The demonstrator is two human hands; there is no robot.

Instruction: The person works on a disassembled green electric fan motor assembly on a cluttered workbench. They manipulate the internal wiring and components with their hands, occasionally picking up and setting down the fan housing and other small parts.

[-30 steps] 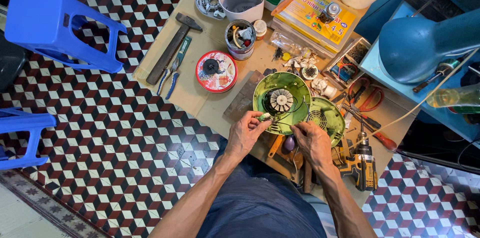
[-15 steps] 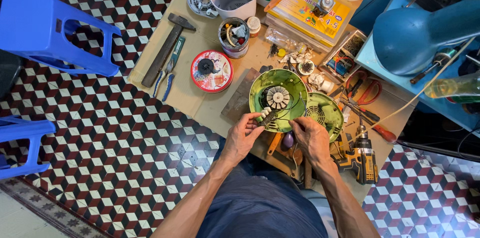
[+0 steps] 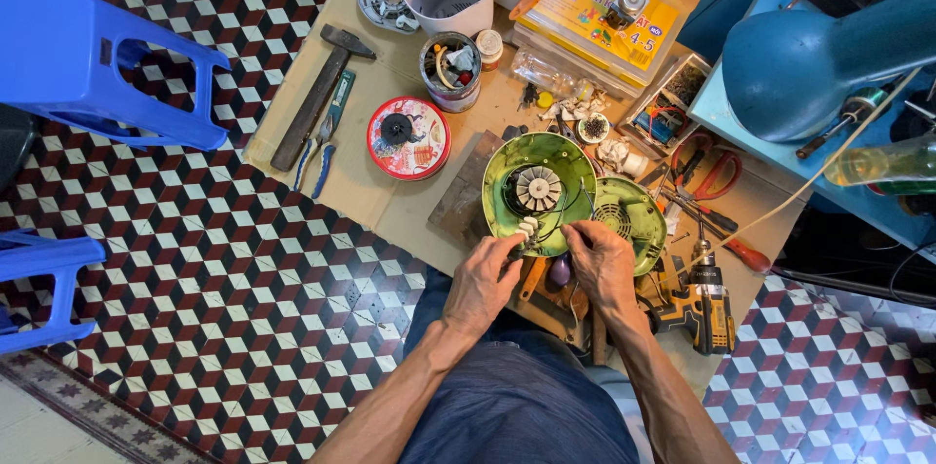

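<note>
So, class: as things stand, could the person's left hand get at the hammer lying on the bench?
Probably yes. The left hand is at the green round housing, and the hammer lies uncovered to its left, beyond the red round tin. Only low things lie between them.

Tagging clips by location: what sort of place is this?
Probably a small appliance repair bench: a hammer and pliers on the worktable, a cordless drill, and an opened green fan housing.
</note>
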